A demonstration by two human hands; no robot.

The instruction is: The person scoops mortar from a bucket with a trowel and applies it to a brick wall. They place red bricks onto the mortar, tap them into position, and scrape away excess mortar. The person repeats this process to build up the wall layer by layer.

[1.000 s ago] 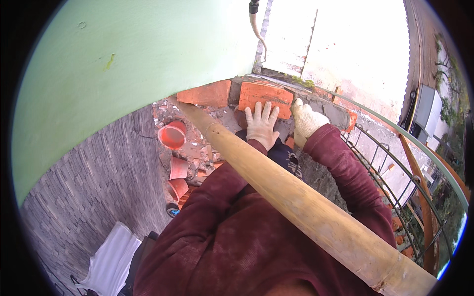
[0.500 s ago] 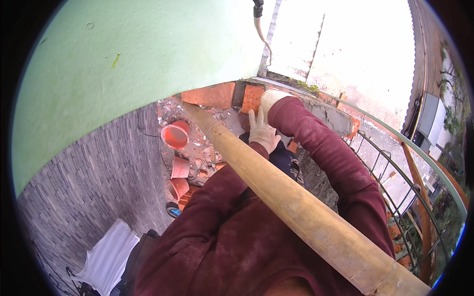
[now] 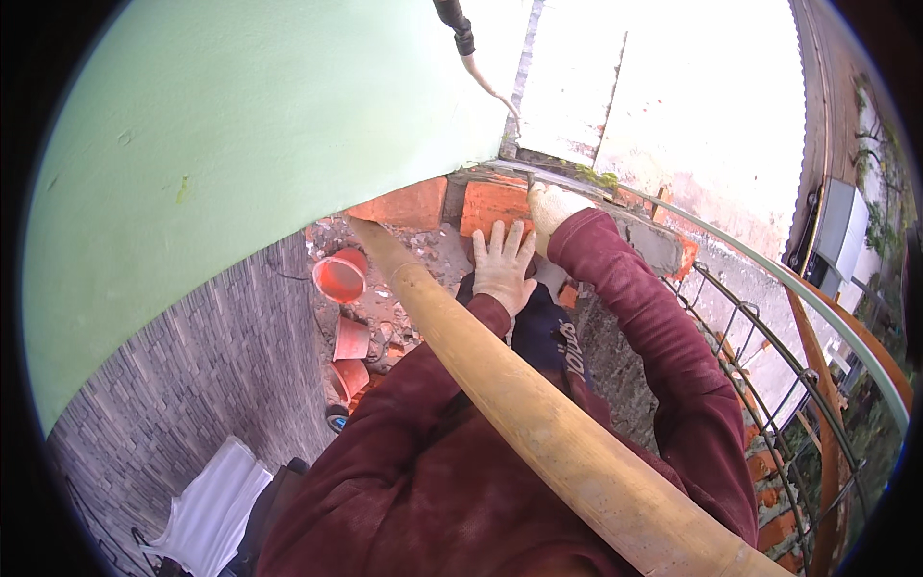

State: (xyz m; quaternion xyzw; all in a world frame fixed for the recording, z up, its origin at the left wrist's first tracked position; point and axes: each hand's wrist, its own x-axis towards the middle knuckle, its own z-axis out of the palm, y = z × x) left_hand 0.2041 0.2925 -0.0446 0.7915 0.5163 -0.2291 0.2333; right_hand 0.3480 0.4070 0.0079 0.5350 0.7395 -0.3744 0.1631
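My left hand [image 3: 505, 272], in a pale glove, has its fingers spread against the near face of an orange brick [image 3: 494, 206] on top of a low wall. At the brick's right end is my right hand [image 3: 555, 213], also gloved and curled closed. Its fingertips are turned away, and I cannot make out what they hold. Left of this brick, past a grey gap, another orange brick [image 3: 402, 204] lies against the green wall. A thick bamboo pole [image 3: 519, 389] slants across the view, above my left arm and chest.
Orange buckets [image 3: 340, 279] stand and lie among rubble [image 3: 385, 288] on the left. A green wall [image 3: 240, 125] and grey patterned wall [image 3: 221, 327] border that side. A hose [image 3: 490, 87] hangs ahead. Wire reinforcement [image 3: 769, 346] and a green rail [image 3: 760, 245] run along the right.
My left hand has spread its fingers flat on the brick. My right hand has shifted slightly right and down, showing more of the brick. The view has tilted a little.
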